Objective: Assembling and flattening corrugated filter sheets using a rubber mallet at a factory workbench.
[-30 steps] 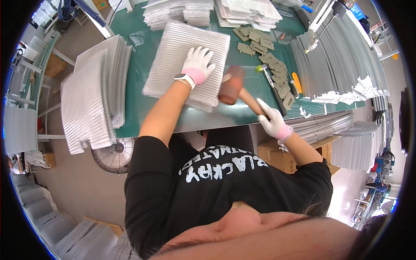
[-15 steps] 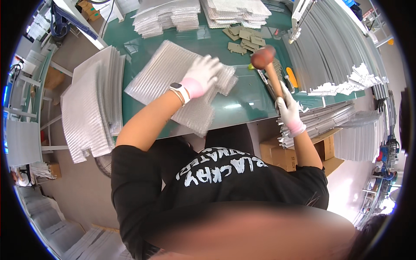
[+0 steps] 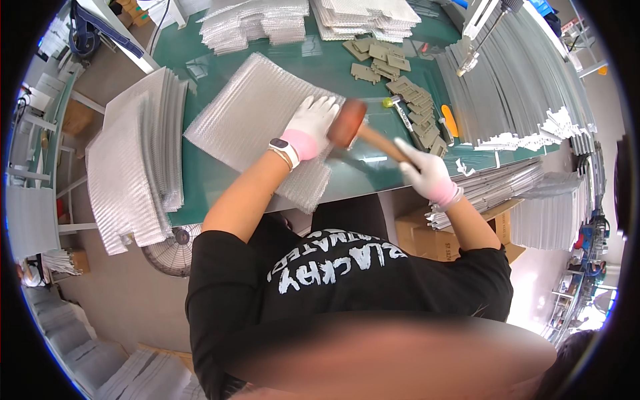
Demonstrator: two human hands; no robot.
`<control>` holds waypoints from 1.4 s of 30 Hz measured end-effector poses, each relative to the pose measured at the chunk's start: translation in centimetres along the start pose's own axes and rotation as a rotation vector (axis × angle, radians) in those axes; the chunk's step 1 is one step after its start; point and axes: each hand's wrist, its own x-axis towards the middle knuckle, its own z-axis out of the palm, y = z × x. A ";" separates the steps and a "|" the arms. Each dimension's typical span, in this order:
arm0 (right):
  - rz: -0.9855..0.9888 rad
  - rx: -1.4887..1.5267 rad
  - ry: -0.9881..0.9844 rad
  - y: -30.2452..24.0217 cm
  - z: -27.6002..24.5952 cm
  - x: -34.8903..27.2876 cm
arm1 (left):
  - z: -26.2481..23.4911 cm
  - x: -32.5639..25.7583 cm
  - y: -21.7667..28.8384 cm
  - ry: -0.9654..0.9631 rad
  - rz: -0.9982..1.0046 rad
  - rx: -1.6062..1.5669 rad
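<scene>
My left hand (image 3: 312, 127), in a white glove with a pink cuff, lies flat with fingers outstretched on a translucent, ribbed plastic sheet (image 3: 247, 110). This sheet sits at an angle on the green tabletop, and its near part reaches toward the table's front edge. In my right hand (image 3: 428, 177), gloved alike, is the wooden handle of a mallet (image 3: 381, 142). The reddish-brown mallet head is just right of my left fingers, over the sheet's right side. It hides part of the sheet's edge, and I cannot tell whether it touches the sheet.
Stacks of ribbed sheets stand at the left (image 3: 133, 153) and back (image 3: 253, 23). Olive-grey flat plates (image 3: 380, 57) lie behind the mallet. A yellow-green-ended tool (image 3: 400, 113) and an orange-handled cutter (image 3: 449, 121) lie right. Long grey strips (image 3: 513, 87) fill the right side.
The mallet has swung left and down from over the tools to beside my left hand. My right hand has moved slightly left and nearer; my left hand has shifted slightly toward me.
</scene>
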 end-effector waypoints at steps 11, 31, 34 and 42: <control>-0.028 0.163 0.083 1.7 0.2 0.6 | 0.6 -0.4 0.1 0.026 0.001 0.004; 0.288 -0.068 -0.013 0.8 0.4 -0.3 | 1.4 -0.2 -0.8 0.064 -0.021 0.013; 0.195 0.252 0.347 2.0 3.4 -1.7 | 1.1 0.4 -0.4 0.068 -0.003 -0.017; 0.206 0.262 0.242 2.0 1.2 -1.5 | -0.1 1.8 -1.7 0.220 -0.216 -0.177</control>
